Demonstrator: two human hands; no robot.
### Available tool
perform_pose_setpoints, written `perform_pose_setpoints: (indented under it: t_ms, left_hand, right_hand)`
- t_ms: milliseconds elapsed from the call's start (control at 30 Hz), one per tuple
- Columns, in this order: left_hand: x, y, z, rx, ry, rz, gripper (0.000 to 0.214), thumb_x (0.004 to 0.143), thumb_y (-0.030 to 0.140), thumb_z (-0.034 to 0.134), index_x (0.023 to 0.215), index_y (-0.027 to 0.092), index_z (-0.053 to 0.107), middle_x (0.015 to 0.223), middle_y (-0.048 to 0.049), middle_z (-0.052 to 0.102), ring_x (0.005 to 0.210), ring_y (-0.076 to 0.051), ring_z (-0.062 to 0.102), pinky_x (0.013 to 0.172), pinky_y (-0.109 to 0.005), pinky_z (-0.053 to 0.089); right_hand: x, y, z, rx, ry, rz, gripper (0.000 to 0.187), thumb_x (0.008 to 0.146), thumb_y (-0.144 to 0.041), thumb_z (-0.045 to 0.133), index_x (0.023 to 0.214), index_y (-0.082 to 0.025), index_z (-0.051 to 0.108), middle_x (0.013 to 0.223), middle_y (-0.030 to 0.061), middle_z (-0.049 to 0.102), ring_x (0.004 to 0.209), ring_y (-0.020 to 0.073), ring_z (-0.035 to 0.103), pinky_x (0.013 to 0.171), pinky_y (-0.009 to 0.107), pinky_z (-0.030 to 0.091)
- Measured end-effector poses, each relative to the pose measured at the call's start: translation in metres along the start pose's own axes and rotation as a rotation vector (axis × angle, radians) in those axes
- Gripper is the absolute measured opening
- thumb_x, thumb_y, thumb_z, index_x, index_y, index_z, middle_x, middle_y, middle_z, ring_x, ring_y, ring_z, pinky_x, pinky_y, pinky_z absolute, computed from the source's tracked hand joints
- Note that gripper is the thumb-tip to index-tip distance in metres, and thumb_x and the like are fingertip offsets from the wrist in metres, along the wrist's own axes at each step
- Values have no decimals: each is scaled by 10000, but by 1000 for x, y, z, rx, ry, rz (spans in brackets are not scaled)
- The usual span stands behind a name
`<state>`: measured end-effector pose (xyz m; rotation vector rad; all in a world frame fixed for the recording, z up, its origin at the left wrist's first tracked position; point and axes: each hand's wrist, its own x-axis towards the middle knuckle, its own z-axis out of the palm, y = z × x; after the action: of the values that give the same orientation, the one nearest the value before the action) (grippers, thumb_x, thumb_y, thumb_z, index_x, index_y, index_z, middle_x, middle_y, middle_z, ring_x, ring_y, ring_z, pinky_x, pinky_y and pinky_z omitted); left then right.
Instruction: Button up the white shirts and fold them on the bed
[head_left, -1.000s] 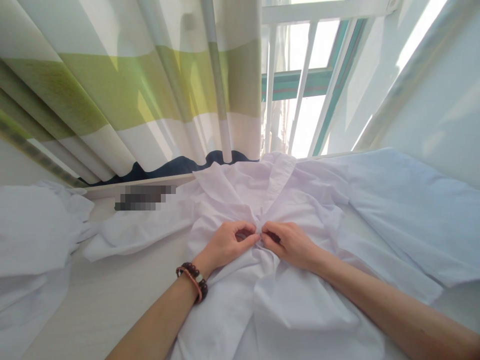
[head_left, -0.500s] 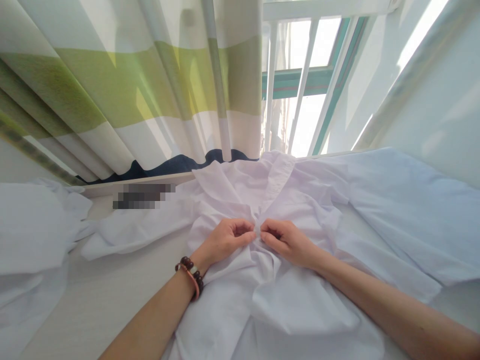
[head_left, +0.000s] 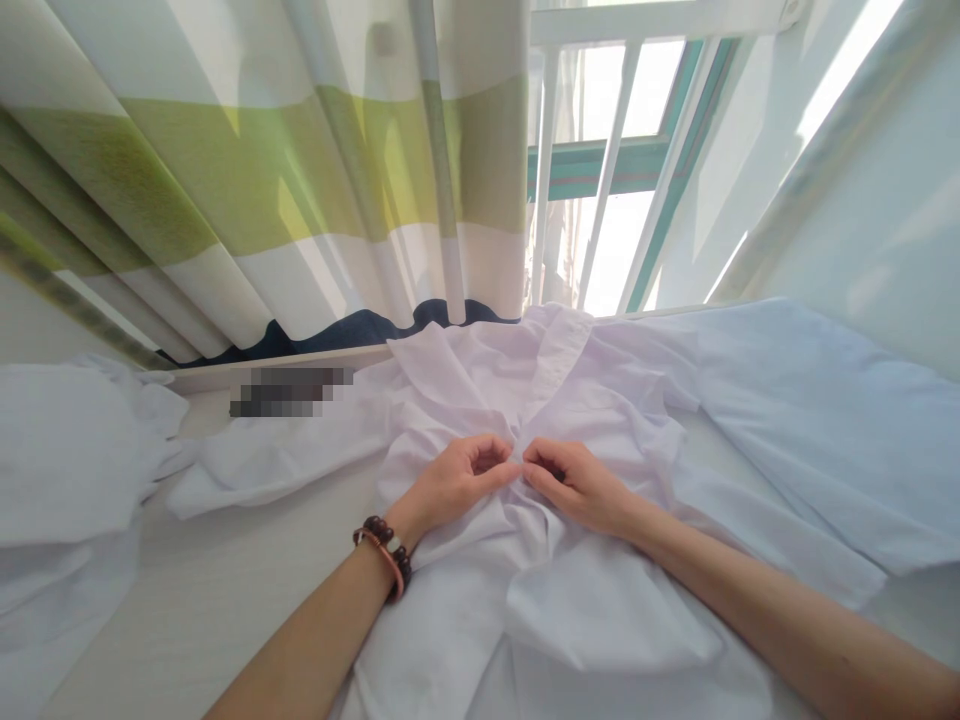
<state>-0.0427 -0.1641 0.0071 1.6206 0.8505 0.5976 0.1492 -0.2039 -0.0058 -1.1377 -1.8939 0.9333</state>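
Note:
A white long-sleeved coat (head_left: pixel 465 375) lies front up and wrinkled before me, its collar toward the window and its sleeves out to both sides. My left hand (head_left: pixel 459 482), with a beaded bracelet (head_left: pixel 386 540) at the wrist, pinches the front edge at the middle of the coat. Close against it, my right hand (head_left: pixel 585 487) pinches the facing edge, thumb and fingers curled together. The fingertips of both hands nearly meet, and folds of cloth gather around them. Whether a button sits between the fingers cannot be made out.
More white cloth (head_left: pixel 60 450) is bunched at the far left. A blurred-out dark item (head_left: pixel 289 392) rests beyond the left sleeve. Behind the coat hang a green-and-white curtain (head_left: pixel 262 170) and a white railing (head_left: pixel 611 160) before a window. A pale wall (head_left: pixel 885 220) stands at the right.
My left hand has shifted slightly right, bringing its fingertips closer to the right hand's. The right hand and coat look nearly the same; the view has moved a little.

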Motion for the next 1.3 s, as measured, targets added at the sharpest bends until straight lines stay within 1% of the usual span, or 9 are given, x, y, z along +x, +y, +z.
perform_pose_setpoints:
  t_ms: [233, 400, 500, 633, 700, 833, 967, 1200, 1300]
  left_hand:
    - [3, -4, -1, 55, -19, -62, 334, 759, 468, 726, 757, 162, 591, 641, 43, 564, 553, -95, 511, 526, -211, 390]
    - [-2, 9, 1, 140, -85, -250, 428, 790, 599, 640, 669, 208, 515, 436, 56, 519, 359, -116, 493, 381, -208, 330]
    - [-10, 22, 0, 192, -201, -467, 637, 855, 742, 393, 514, 216, 507, 354, -24, 534, 292, -153, 487, 321, -238, 333]
    - [-16, 27, -9, 194, -392, -582, 686, 817, 756, 464, 442, 192, 571, 420, -81, 623, 313, -163, 543, 345, -245, 433]
    - [-14, 23, -15, 215, -326, -609, 687, 798, 780, 463, 473, 186, 580, 449, -94, 648, 325, -170, 565, 348, -244, 441]
    - [-1, 9, -34, 251, 88, -596, 711, 844, 791, 306, 572, 184, 555, 482, -103, 660, 341, -185, 583, 339, -251, 415]
    - [7, 3, -46, 389, 415, -485, 468, 874, 643, 434, 751, 205, 543, 465, -13, 615, 331, -162, 524, 328, -238, 342]
    - [5, 7, -38, 471, 429, -277, 285, 796, 416, 582, 620, 209, 496, 499, 34, 601, 362, -104, 448, 425, -231, 353]
    - [4, 4, -40, 324, 491, -180, 209, 800, 352, 546, 654, 206, 510, 476, 57, 537, 372, -104, 429, 408, -225, 323]
  right_hand:
    - [0, 1, -1, 97, 47, 70, 190, 811, -257, 493, 633, -202, 461, 542, -61, 402, 517, 91, 339, 485, 233, 276]
    - [6, 2, -1, 313, 233, 233, 331, 893, -429, 465, 641, -214, 449, 540, -61, 405, 441, 88, 374, 423, 234, 280]
    - [10, 4, -1, 341, 255, 308, 428, 896, -549, 489, 629, -225, 405, 521, -67, 406, 388, 77, 354, 382, 234, 258]
    - [11, 7, -3, 321, 256, 321, 348, 864, -441, 562, 643, -232, 393, 477, -76, 432, 369, 81, 374, 369, 225, 256]
    - [10, 8, -3, 351, 246, 295, 246, 845, -354, 551, 677, -233, 418, 485, -75, 472, 366, 86, 400, 369, 222, 276]
    - [9, 9, -6, 479, 235, 285, 42, 750, -249, 504, 724, -218, 492, 591, -46, 562, 402, 98, 482, 404, 242, 376]
    - [9, 7, -9, 535, 238, 288, 64, 681, -197, 504, 737, -223, 487, 501, -62, 528, 381, 101, 446, 396, 241, 348]
    - [10, 9, -9, 666, 270, 278, 206, 641, -176, 555, 829, -229, 492, 574, -83, 505, 414, 100, 455, 383, 244, 366]
    - [10, 10, -9, 750, 234, 287, 133, 681, -213, 533, 793, -228, 464, 559, -83, 507, 398, 102, 465, 381, 239, 360]
